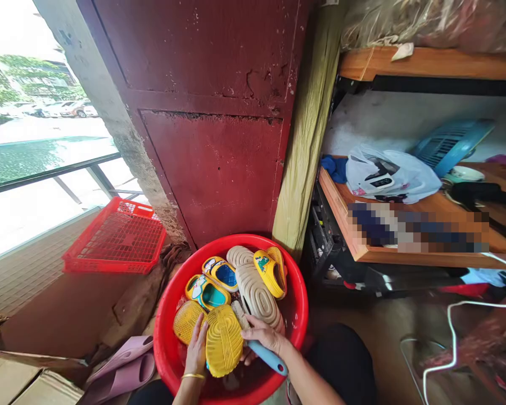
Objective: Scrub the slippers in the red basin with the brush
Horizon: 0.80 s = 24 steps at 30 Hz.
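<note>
A large red basin (301, 315) holds several shoes and slippers. My left hand (197, 351) grips the left edge of a yellow slipper (224, 340), whose ridged sole faces up. In my right hand (267, 337) is a brush with a blue handle (266, 358); its head touches the slipper's upper right edge. Another yellow sole (189, 322) lies left of the held one. Behind them are two yellow shoes with teal (213, 292) and blue (225, 274) insides. Beige soles (259, 295) lie at the centre right, beside a yellow clog with a green figure (270, 273).
A red plastic crate (118, 236) stands at the left, with pink slippers (124, 368) and cardboard (12, 377) near the front. Behind the basin is a dark red door (215, 169). A wooden shelf (405, 256) and a white cable (450, 332) are on the right.
</note>
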Tool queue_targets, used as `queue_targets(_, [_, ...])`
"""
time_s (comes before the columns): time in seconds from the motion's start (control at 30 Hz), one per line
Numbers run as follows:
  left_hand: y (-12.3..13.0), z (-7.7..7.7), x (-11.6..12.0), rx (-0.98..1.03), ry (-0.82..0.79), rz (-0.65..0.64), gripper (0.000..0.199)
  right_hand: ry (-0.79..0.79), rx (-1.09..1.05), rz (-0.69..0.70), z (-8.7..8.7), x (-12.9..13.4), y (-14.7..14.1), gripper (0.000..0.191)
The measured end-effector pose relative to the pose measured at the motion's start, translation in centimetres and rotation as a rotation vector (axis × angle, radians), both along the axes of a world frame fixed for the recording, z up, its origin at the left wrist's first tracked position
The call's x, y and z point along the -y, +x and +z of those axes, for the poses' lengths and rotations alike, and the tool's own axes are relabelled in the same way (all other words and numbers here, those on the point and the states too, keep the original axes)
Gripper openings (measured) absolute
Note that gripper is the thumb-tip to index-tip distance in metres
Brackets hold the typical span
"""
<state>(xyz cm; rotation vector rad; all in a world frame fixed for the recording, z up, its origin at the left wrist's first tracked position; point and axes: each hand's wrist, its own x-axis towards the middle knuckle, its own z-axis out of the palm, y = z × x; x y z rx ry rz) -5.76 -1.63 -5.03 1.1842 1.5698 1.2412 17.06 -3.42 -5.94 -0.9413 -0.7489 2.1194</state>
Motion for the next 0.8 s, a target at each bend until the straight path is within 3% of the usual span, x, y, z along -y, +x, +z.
queue_targets(0.1, [0.4, 1.0, 0.4, 0.045, -0.034, -0.050, 0.032, -0.012, -0.063, -0.060, 0.4, -0.1, 0.4, 0.092])
queue_targets(0.27, [1.3, 2.4, 0.4, 0.194, -0.138, 0.002, 0.039, -0.009, -0.096, -0.145, 0.9, -0.1, 0.5, 0.068])
queue_targets(0.5, [1.4, 1.8, 0.8, 0.309, -0.189, 0.003, 0.061, 0.020, -0.177, -0.240, 2.0, 0.3, 0.8, 0.043])
queue_targets(0.63, [1.9, 2.0, 1.4, 0.431, -0.255, -0.094, 0.086, 0.070, -0.236, -0.219, 3.1, 0.5, 1.0, 0.032])
queue_targets(0.8, [2.8, 2.7, 1.9, 0.457, -0.199, -0.288, 0.094, 0.040, -0.202, -0.246, 3.7, 0.5, 1.0, 0.032])
